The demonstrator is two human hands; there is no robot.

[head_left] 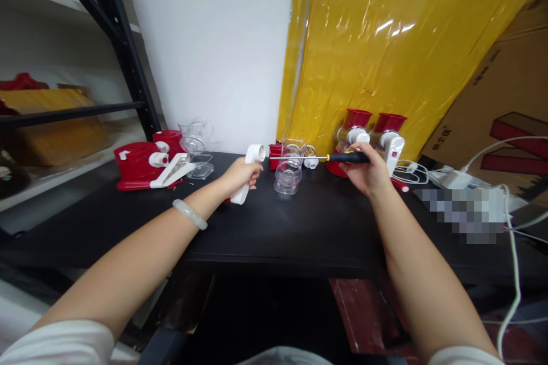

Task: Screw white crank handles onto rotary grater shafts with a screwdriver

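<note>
My left hand (245,175) is wrapped round a white plastic handle piece (256,153), its round socket end facing right. In my right hand (369,170) is a screwdriver (347,157) with a black and yellow handle, held level. Its long thin shaft points left and its tip meets or lies right by the socket; whether it is inside, I cannot tell. Below and behind the shaft stand clear plastic parts (288,174). A red part (275,157) and a small white part (311,158) are beside them.
Red housings (139,164) with a white lever and more clear parts (199,151) stand left on the black table (278,234). Two red-topped machines (390,131) are behind my right hand. White cables (511,262) and a cardboard box (492,108) are at the right.
</note>
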